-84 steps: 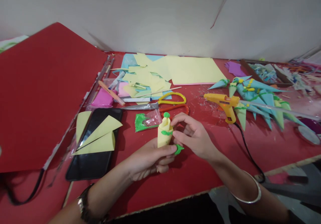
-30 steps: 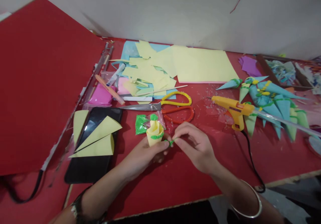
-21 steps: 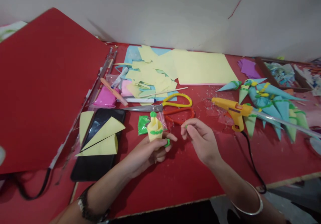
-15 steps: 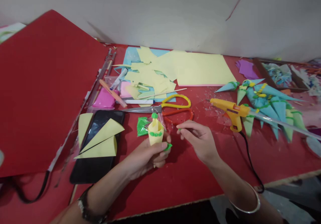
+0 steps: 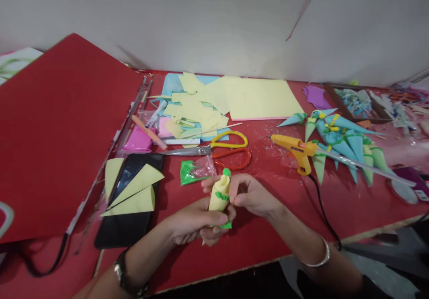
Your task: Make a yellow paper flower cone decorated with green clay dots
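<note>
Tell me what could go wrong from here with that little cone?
The left hand grips the yellow paper cone, so squeezing too hard might crease it. The right hand is close beside the green bits near its rim and could smudge them. The glue gun lies further right, its black cord near that arm; a careless sweep might snag it.

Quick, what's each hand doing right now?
Left hand: closed, holding a pale yellow rolled-paper cone and a bright green clay-like piece.
Right hand: half-curled beside the cone; whether it pinches anything cannot be told.
</note>
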The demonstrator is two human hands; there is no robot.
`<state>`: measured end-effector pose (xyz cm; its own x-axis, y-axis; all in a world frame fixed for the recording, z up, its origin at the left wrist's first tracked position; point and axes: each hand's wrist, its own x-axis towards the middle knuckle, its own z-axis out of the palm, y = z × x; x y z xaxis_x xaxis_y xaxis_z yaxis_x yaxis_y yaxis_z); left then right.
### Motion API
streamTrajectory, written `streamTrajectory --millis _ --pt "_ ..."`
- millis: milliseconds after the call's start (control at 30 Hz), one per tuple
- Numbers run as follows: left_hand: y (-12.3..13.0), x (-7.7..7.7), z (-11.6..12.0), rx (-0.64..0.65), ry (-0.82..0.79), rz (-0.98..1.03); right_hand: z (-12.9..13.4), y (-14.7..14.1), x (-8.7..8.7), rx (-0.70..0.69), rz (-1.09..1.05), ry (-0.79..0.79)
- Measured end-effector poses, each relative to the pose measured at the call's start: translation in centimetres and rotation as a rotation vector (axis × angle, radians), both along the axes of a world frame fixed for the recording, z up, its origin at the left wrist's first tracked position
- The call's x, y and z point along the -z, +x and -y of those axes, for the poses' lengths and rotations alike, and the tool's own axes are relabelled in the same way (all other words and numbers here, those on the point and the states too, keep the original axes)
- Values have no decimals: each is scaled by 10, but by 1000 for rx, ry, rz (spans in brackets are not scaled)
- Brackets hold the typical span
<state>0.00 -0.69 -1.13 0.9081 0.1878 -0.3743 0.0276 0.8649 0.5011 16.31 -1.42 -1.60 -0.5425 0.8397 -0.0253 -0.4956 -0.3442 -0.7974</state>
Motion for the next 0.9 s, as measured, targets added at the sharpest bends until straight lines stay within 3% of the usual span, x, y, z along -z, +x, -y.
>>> streamTrajectory --millis 133,400,533,633,700,767,900 --pt "3 -1 0 49 127 -81 1 -1 -1 65 -17 33" --pt "11 -1 8 83 328 -196 -5 10 -2 405 28 16" --pt "-2 -12 4 132 676 -247 -7 17 -2 511 55 14" --pt "-12 -19 -5 66 866 -392 -8 17 -2 516 65 1" --pt "-13 -21 -12 -93 863 -466 -7 13 -1 471 80 -8" --pt "-8 -21 -18 -173 832 -478 -7 9 0 412 100 -12" --pt "10 -18 -21 -63 919 -402 -5 2 3 366 160 6"
